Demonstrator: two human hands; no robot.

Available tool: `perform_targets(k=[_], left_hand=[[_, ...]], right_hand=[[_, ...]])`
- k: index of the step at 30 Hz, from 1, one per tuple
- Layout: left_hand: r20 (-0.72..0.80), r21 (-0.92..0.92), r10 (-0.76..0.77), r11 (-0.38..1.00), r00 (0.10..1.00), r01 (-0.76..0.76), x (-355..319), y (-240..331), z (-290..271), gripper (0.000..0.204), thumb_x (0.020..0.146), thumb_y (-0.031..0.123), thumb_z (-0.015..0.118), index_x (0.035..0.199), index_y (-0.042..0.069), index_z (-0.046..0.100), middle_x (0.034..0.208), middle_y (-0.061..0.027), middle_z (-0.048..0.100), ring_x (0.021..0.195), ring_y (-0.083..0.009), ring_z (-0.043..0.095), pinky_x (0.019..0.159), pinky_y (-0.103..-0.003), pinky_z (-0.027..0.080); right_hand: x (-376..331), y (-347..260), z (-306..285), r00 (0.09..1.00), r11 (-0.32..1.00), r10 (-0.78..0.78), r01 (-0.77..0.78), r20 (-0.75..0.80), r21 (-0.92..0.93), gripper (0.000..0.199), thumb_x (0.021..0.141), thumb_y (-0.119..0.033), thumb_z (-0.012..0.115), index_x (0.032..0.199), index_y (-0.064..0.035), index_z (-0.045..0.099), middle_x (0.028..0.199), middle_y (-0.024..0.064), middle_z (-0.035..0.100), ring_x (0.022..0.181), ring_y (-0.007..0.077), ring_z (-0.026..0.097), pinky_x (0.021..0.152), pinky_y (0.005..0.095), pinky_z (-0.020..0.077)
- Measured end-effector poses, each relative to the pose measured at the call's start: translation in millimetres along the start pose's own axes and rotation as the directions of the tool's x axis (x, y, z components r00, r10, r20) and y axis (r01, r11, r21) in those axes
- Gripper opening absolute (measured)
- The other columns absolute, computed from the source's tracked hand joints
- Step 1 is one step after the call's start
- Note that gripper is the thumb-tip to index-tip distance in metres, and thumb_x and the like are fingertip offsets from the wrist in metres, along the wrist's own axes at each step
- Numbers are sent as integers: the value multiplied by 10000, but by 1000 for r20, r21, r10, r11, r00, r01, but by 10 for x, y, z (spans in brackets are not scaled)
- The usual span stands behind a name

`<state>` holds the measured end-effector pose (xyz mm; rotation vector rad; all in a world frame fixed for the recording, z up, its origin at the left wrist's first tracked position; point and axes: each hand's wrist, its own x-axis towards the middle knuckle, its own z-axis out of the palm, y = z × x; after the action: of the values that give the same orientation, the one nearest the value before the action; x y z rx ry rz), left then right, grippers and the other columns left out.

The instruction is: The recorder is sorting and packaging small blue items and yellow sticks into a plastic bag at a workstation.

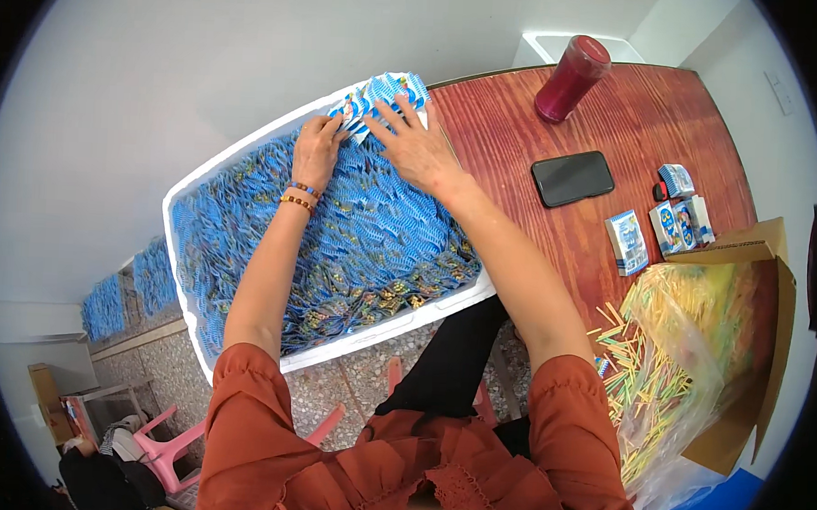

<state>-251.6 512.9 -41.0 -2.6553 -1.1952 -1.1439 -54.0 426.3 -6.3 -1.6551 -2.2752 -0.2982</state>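
A large white bin [174,245] is filled with small blue-and-white striped packets [373,222], with yellow and dark bits showing among them. In its far right corner, several packets [399,89] lie in an overlapping row with their printed white-and-blue faces up. My left hand [316,149], with two beaded bracelets at the wrist, has its fingers closed at the near left end of that row, pinching a packet's edge. Spread flat over the row, my right hand [417,151] rests its fingertips on the packets.
On the reddish wooden table [494,168] right of the bin are a dark red tumbler [573,80], a phone [573,178] and several small boxes [628,242]. A cardboard box [778,308] lies beside a plastic bag of thin yellow-green sticks [659,357]. A pink stool [168,445] stands lower left.
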Motion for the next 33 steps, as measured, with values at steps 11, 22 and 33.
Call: perform_targets(k=[11, 22, 33], left_hand=[[41, -103, -53, 993, 998, 57, -41, 84, -143, 299, 838, 135, 685, 1114, 44, 617, 1069, -143, 600, 956, -315, 590, 812, -376, 484], [-36, -102, -12, 995, 999, 8, 21, 185, -168, 446, 878, 192, 646, 1240, -37, 523, 1216, -213, 563, 1144, -349, 516, 1001, -414, 383], [250, -780, 557, 601, 792, -177, -322, 3067, -31, 230, 874, 147, 648, 1059, 10, 641, 947, -114, 658, 888, -219, 630, 791, -318, 478]], right_hand=[[-537, 337, -628, 984, 974, 179, -178, 4, 140, 506, 857, -209, 629, 1336, -127, 485, 1439, 175, 379, 1346, 352, 337, 1093, 499, 283], [-3655, 240, -2516, 549, 472, 835, -748, 36, 466, 231, 936, -154, 561, 1118, -24, 620, 1196, 90, 594, 1071, 174, 573, 878, 296, 468], [-4526, 71, -2439, 246, 190, 921, -960, 301, 205, 215, 865, -221, 614, 875, -15, 675, 795, 113, 639, 742, 199, 600, 695, 345, 465]])
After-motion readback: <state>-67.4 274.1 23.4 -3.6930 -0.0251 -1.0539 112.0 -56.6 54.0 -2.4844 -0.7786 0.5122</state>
